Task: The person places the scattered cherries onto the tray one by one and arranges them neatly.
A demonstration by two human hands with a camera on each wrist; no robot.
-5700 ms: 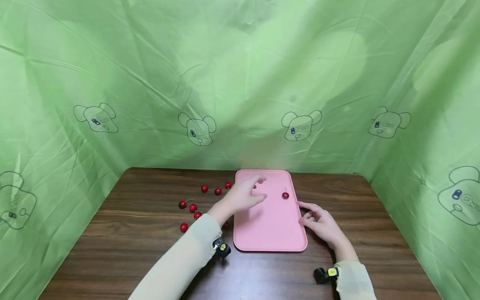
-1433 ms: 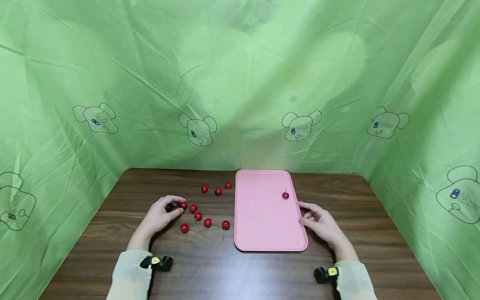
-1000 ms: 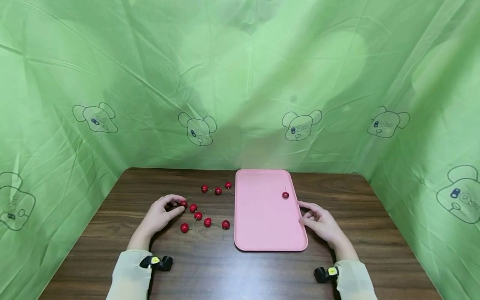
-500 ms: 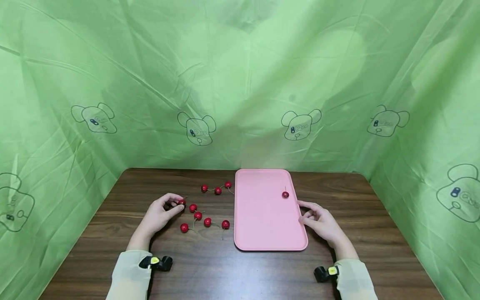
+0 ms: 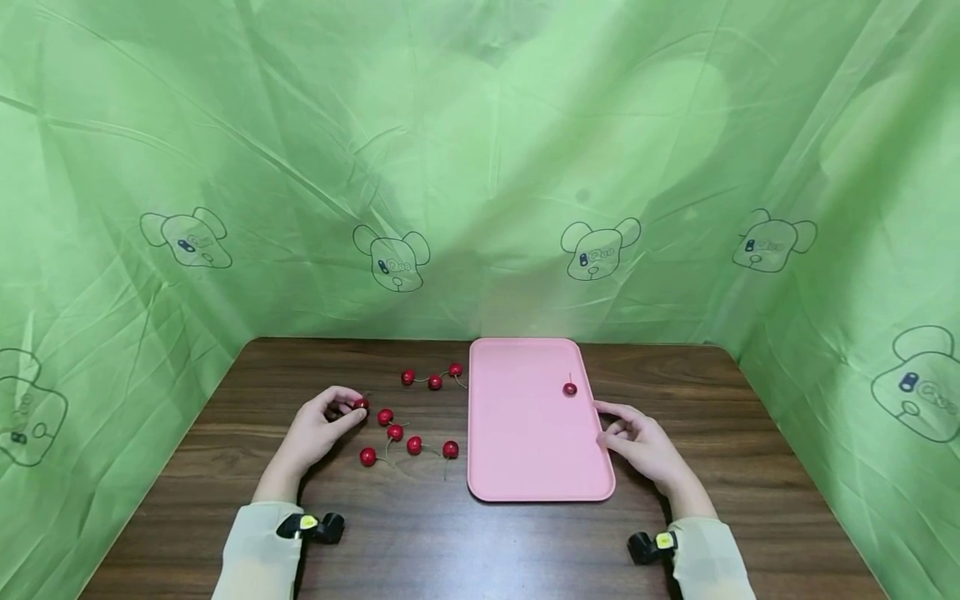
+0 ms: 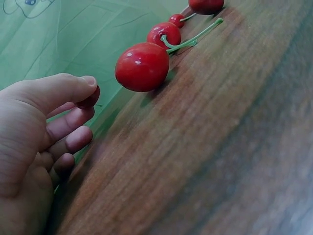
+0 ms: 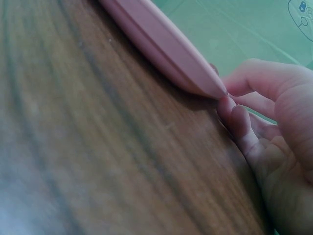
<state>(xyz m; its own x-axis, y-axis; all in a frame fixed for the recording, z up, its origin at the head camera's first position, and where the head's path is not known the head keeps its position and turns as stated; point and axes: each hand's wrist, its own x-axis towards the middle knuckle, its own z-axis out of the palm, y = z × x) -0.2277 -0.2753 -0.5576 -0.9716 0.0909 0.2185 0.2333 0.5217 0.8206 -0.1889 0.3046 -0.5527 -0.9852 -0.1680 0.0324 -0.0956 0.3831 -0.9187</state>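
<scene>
My left hand [image 5: 318, 427] is at the left of the cherry group, thumb and fingers pinching a red cherry [image 5: 362, 404]. In the left wrist view the thumb covers most of that cherry [image 6: 89, 99], and the other fingers curl below it. At the right long side of a pink tray [image 5: 536, 450], my right hand [image 5: 639, 442] holds the rim. The right wrist view has the thumb against the tray's edge [image 7: 171, 46] and curled fingertips just under it. One stemmed cherry [image 5: 570, 389] lies on the tray near its right rim.
Several stemmed cherries lie on the wooden table [image 5: 420, 525] between left hand and tray, among them a cherry [image 5: 414, 446] and a cherry [image 5: 451, 450] close to the tray. Three more, one a cherry [image 5: 435, 382], lie farther back. Green cloth [image 5: 480, 167] encloses the table.
Earlier my left hand was over the tray; it then came left to the cherry. Over the last second it has drawn that cherry slightly left. My right hand has stayed at the tray's rim.
</scene>
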